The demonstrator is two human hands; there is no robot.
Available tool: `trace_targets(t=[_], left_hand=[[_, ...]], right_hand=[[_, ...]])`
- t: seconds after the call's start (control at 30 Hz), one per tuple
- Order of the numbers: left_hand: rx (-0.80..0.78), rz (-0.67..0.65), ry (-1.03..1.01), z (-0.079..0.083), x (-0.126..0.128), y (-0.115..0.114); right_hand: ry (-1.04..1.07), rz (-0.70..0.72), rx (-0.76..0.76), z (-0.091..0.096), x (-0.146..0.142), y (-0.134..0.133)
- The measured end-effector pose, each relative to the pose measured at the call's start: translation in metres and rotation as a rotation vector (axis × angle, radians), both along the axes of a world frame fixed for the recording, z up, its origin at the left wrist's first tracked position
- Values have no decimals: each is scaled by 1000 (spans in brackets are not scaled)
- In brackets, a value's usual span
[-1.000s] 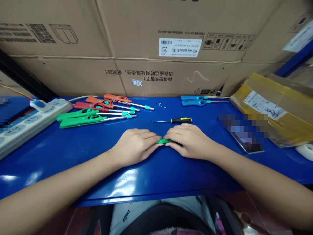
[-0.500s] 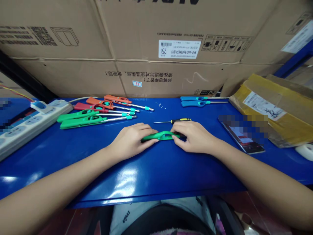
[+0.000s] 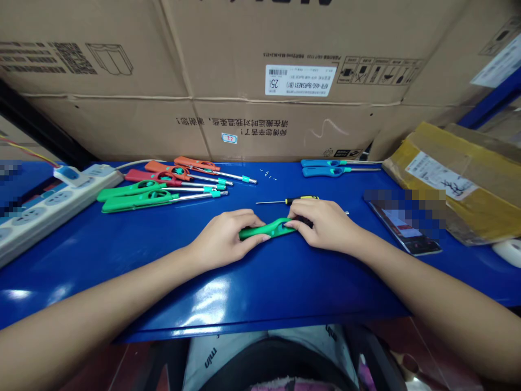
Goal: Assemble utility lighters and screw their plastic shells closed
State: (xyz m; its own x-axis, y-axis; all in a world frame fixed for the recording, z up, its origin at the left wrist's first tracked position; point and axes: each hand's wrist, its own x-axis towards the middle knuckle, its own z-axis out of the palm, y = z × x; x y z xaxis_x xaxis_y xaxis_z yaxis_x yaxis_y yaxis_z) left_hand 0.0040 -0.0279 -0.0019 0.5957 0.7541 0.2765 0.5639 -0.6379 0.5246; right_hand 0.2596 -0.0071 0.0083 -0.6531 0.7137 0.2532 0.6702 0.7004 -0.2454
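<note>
A green long-nosed lighter [image 3: 266, 229] lies across the middle of the blue table [image 3: 260, 282], held between both hands. My left hand [image 3: 226, 238] is closed round its handle end. My right hand [image 3: 321, 224] is closed on the other end and hides the metal nozzle, whose tip pokes out just past my knuckles. A black and yellow screwdriver [image 3: 299, 200] lies just beyond my right hand, partly behind its fingers.
Several green, red and orange lighters [image 3: 163, 184] lie at the back left, two blue lighters [image 3: 329, 167] at the back right. A white power strip [image 3: 44, 203] sits far left, a phone [image 3: 407, 225] and a yellow parcel [image 3: 459, 179] right. Cardboard boxes [image 3: 244, 81] wall the back.
Both hands lifted off the lighter's top, so more of its green body shows. The lighter shifted slightly away from me, towards the screwdriver.
</note>
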Motion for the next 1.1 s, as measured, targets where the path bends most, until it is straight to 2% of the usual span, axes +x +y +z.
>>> trace_targets(t=[0.17,0.27,0.37,0.5,0.63,0.7,0.77,0.83,0.97,1.03,1.1], left_hand=[[41,-60,-34,0,-4,5],[71,-39,-48,0,-10,10],[114,-14,-26,0,-12,12],[215,-64,27,0,-7,5],[402,-113,109,2,-1,-7],[413,-115,98,3,0,-10],[313,-110,11,5,0,-11],[129,-63,-125,6,2,-10],[-461,85,-441,8,8,-9],[-761,150,-572,8,10,-8],[-940,215,-675,6,10,-7]], right_hand=[[-32,24,7,4,10,9],[-35,35,42,6,20,17],[-11,106,19,8,24,17],[8,226,4,6,14,8],[2,305,79,-1,1,-1],[33,304,124,-2,-1,-4],[78,285,172,-2,-1,-6],[109,278,239,-1,0,-7],[115,221,335,0,1,-6],[97,193,315,-1,2,-4],[85,177,262,-3,3,-1]])
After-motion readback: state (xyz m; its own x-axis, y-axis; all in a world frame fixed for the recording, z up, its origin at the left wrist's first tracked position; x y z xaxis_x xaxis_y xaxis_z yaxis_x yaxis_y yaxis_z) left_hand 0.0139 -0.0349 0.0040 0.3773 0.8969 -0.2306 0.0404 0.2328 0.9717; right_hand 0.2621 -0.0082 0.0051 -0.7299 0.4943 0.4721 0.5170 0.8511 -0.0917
